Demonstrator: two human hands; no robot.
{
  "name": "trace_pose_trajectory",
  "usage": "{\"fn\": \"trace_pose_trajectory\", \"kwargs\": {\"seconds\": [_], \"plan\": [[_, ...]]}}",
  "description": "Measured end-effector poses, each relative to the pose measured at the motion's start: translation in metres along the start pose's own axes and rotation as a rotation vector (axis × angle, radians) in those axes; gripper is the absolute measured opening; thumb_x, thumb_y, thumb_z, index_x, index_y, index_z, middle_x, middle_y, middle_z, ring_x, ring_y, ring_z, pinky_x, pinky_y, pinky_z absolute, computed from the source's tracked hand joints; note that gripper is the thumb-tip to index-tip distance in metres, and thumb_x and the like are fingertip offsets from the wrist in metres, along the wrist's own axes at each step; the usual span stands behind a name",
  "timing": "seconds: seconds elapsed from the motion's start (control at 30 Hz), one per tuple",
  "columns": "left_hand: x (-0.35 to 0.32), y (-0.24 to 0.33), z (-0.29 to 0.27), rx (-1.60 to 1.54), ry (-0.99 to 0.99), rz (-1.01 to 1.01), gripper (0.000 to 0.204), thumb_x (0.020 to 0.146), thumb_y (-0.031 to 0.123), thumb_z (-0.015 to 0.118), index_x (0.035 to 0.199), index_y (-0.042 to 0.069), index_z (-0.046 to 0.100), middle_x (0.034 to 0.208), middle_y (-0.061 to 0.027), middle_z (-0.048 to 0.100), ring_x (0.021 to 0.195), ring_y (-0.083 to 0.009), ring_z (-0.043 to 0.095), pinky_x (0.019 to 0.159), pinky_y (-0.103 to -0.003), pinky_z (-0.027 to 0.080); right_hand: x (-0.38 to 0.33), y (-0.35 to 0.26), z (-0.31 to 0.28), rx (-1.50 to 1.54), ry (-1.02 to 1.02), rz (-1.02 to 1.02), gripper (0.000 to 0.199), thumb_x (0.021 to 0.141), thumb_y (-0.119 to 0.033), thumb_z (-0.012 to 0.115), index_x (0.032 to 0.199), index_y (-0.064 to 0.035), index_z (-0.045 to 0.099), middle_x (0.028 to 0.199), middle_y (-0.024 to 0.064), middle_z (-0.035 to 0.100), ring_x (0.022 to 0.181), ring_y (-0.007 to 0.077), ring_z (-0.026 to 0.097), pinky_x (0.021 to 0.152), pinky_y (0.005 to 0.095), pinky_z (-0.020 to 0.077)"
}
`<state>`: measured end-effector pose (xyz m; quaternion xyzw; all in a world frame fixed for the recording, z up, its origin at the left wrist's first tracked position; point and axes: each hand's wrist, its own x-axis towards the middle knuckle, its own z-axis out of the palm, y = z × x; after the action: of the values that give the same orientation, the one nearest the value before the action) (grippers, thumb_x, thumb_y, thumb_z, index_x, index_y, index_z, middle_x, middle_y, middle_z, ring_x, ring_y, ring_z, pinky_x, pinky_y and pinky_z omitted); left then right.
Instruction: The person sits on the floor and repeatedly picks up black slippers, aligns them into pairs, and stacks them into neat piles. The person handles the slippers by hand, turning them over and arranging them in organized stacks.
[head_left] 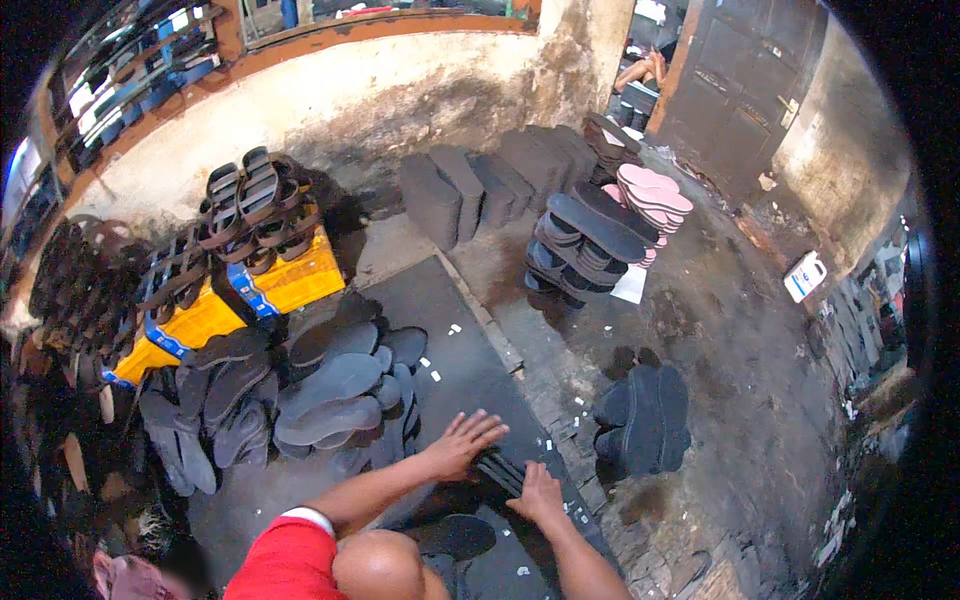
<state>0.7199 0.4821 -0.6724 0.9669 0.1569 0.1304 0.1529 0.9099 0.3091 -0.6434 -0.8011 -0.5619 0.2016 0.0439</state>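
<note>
My left hand (463, 443) is spread with its fingers stretched out, palm down over the far end of several narrow black strips (500, 474). At the near end of these strips is my right hand (538, 492), its thumb and fingers closed around them. The strips lie side by side on a dark flat sheet (428, 290); whether they are separate pieces or stacked edges I cannot make out. Close to my knee, a dark shoe sole (462, 537) rests below the hands. Small white labels (433, 376) are scattered over the sheet.
Loose grey soles (340, 385) are heaped at left, beside yellow boxes (290, 275) topped with sandals (245, 195). Stacked dark soles (445, 195) line the wall. Bundled soles (645, 420) stand at right, pink soles (655, 195) farther back, a white jug (804, 277) far right.
</note>
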Motion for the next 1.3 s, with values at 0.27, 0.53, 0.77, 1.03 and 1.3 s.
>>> {"fn": "trace_pose_trajectory", "kwargs": {"seconds": [0.27,0.53,0.77,1.03,1.3], "plan": [[0.046,0.036,-0.087,-0.312,-0.096,0.290,0.062,0.064,0.026,0.087,0.118,0.009,0.059,0.113,-0.0113,0.061,0.112,-0.0344,0.060,0.107,-0.052,0.042,-0.017,0.020,0.036,0.463,0.306,-0.172,0.078,0.068,-0.033,0.088,0.130,-0.0050,0.049,0.124,0.0186,0.058,0.115,0.0432,0.054,0.101,0.0518,0.0413],[-0.029,-0.026,0.000,-0.155,-0.167,-0.040,0.070,0.064,0.029,0.090,0.121,0.006,0.055,0.121,-0.0127,0.058,0.125,-0.0351,0.053,0.109,-0.055,0.037,0.015,-0.011,0.034,-0.024,0.270,-0.220,0.079,0.061,-0.039,0.093,0.121,-0.0049,0.055,0.114,0.0153,0.060,0.105,0.0376,0.059,0.094,0.0510,0.0436],[0.026,0.034,-0.103,-0.567,0.063,0.191,0.070,0.061,0.019,0.089,0.120,0.003,0.054,0.113,-0.0169,0.058,0.110,-0.0386,0.055,0.094,-0.046,0.046,0.001,-0.032,0.021,0.733,0.169,-0.129,0.085,0.069,-0.045,0.091,0.132,-0.0049,0.051,0.129,0.0196,0.058,0.118,0.0371,0.057,0.098,0.0507,0.0469],[-0.012,-0.022,-0.054,-0.271,0.117,0.013,0.077,0.063,0.027,0.093,0.125,0.007,0.053,0.122,-0.0144,0.057,0.118,-0.0389,0.053,0.102,-0.055,0.040,-0.007,-0.012,0.029,0.079,0.372,-0.120,0.084,0.063,-0.037,0.093,0.127,-0.0020,0.052,0.117,0.0180,0.059,0.115,0.0387,0.054,0.099,0.0514,0.0414],[0.016,0.020,-0.090,-0.411,-0.095,0.134,0.062,0.070,0.018,0.083,0.121,0.001,0.051,0.118,-0.0206,0.054,0.116,-0.0426,0.052,0.099,-0.049,0.044,-0.005,0.009,0.069,0.458,0.493,-0.161,0.077,0.066,-0.039,0.093,0.121,-0.0025,0.053,0.118,0.0190,0.061,0.109,0.0416,0.059,0.094,0.0476,0.0484]]}}
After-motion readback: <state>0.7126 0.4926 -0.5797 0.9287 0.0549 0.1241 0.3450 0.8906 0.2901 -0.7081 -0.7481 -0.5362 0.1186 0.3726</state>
